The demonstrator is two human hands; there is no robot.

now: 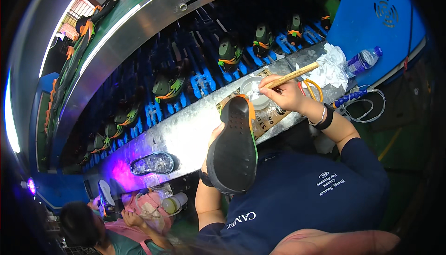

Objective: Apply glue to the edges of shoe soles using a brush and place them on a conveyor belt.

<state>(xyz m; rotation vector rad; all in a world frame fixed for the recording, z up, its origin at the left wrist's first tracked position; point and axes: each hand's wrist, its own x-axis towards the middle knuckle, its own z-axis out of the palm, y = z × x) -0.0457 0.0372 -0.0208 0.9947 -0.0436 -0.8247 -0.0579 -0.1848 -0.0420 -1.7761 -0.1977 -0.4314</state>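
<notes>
My left hand (216, 134) grips a black shoe sole (233, 155) with orange and green edging, held up over the bench's near edge. Most of those fingers are hidden behind the sole. In my right hand (289, 96) is a brush (299, 72), its wooden handle pinched between thumb and fingers. The brush's head end points down at a round pale bowl (261, 101), where the bristles cannot be made out. Under the bowl lies a piece of printed cardboard (268, 124).
Shoe soles (168, 87) stand on blue supports along the machine behind the metal bench (186, 136). Another sole (153, 163) lies to the left. At right are crumpled white paper (332, 67), a bottle (364, 60) and a blue hose (348, 98). A co-worker (83, 227) sits lower left.
</notes>
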